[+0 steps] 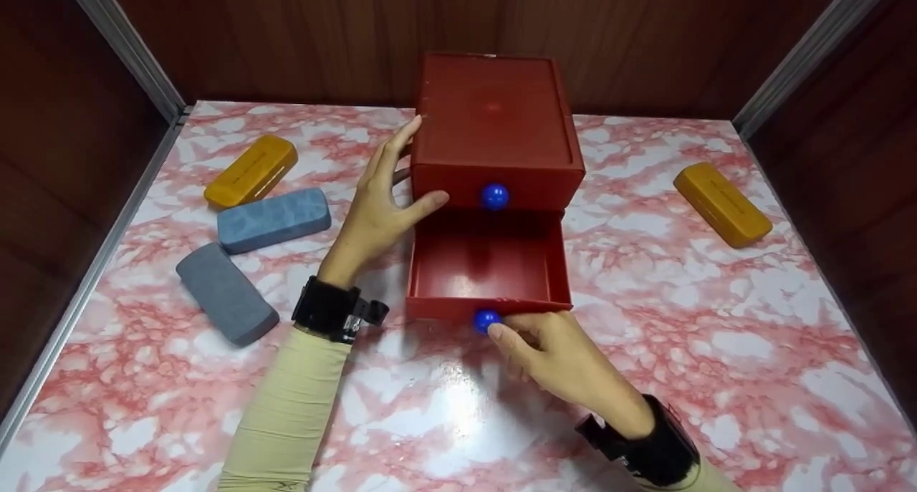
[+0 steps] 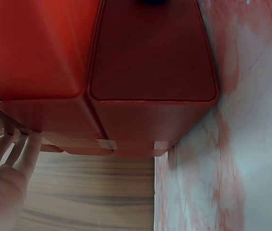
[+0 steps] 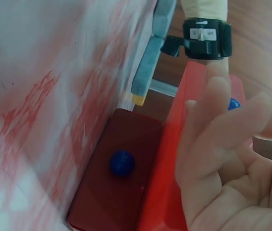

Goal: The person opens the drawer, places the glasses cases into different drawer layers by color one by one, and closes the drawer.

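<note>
Blue and round, a knob [image 1: 486,319] is pinched by the right hand [image 1: 562,352]. The left hand [image 1: 376,202] is spread, touching the red box [image 1: 494,112] on its side and front. The box sits on the table [image 1: 745,345], and that knob's open drawer [image 1: 444,309] has a shiny red floor. Four cases: a yellow case [image 1: 252,171], a blue case [image 1: 274,220] and a grey case [image 1: 226,293] left, another yellow case [image 1: 722,204] right

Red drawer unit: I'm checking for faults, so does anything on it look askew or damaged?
Nothing stands out: the red drawer unit shows no visible damage. Its pulled-out drawer looks straight, with the right hand at that drawer's blue knob.
</note>
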